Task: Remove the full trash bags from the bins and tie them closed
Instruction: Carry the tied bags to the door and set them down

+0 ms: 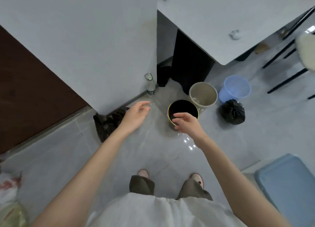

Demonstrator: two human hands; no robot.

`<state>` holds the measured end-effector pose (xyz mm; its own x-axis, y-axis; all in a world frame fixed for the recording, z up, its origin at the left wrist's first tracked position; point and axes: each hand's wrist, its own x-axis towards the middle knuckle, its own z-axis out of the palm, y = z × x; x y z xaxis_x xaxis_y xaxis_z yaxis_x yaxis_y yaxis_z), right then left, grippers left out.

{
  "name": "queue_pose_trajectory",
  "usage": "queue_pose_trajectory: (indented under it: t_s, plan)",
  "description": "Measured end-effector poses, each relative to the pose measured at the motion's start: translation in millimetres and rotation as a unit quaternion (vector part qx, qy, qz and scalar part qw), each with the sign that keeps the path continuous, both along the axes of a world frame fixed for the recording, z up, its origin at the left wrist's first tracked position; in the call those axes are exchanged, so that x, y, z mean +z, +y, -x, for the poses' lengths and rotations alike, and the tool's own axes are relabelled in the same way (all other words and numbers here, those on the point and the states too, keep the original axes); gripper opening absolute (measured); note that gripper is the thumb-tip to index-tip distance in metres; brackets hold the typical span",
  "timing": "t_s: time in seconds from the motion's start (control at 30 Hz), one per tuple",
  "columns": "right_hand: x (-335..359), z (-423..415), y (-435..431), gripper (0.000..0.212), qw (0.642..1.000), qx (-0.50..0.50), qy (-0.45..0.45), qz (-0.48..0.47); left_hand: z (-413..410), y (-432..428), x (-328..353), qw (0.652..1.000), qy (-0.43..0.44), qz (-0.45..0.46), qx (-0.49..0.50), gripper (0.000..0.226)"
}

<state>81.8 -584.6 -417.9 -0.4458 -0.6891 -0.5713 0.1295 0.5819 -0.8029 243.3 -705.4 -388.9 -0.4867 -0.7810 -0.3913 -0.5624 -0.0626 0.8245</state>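
My right hand hovers on black bin near rim, frame centre, fingers apart | left hand farther left, open, empty | bin mouth faces up

Black bin open-topped, beige bin touching behind

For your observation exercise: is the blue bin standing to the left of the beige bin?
No, the blue bin stands to the right of the beige bin.

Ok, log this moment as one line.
left hand: open, empty | right hand: over round black bin | tied black plastic trash bag: on floor
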Motion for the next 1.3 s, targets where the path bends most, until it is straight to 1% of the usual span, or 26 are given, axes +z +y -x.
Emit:
queue_pose_trajectory:
  t_s: [0.2, 0.4, 0.6, 0.77, 0.87, 1.03, 1.17, 1.3]
  plan:
    - [0, 111, 82, 0.023, 1.000, -0.028, -0.001, 0.010, 121, 66, -3, 0.998, 0.000, 0.012, -0.055, 0.031]
    - [-6, 232, 165, 0.021, 0.999, -0.047, 0.005, -0.015, 248, 134, -18, 0.998, -0.001, -0.017, -0.053, 0.031]
    - [-24, 337, 208, 0.017, 0.994, -0.106, 0.007, -0.041, 360, 163, -33, 0.994, -0.021, -0.034, -0.105, 0.031]
    - [-50, 410, 205, 0.024, 0.990, -0.117, 0.017, -0.073, 439, 160, -60, 0.988, -0.034, -0.042, -0.145, 0.031]
    - [-68, 455, 191, 0.024, 0.988, -0.115, 0.022, -0.097, 487, 147, -82, 0.986, -0.041, -0.056, -0.150, 0.031]
    - [-93, 530, 159, 0.023, 0.984, -0.103, 0.029, -0.143, 567, 113, -115, 0.980, -0.081, -0.079, -0.165, 0.032]
    - [-105, 584, 130, 0.024, 0.981, -0.074, 0.037, -0.174, 618, 86, -135, 0.977, -0.100, -0.111, -0.150, 0.033]
    - [-122, 629, 101, 0.022, 0.978, -0.022, 0.051, -0.201, 649, 68, -158, 0.974, -0.113, -0.157, -0.118, 0.033]
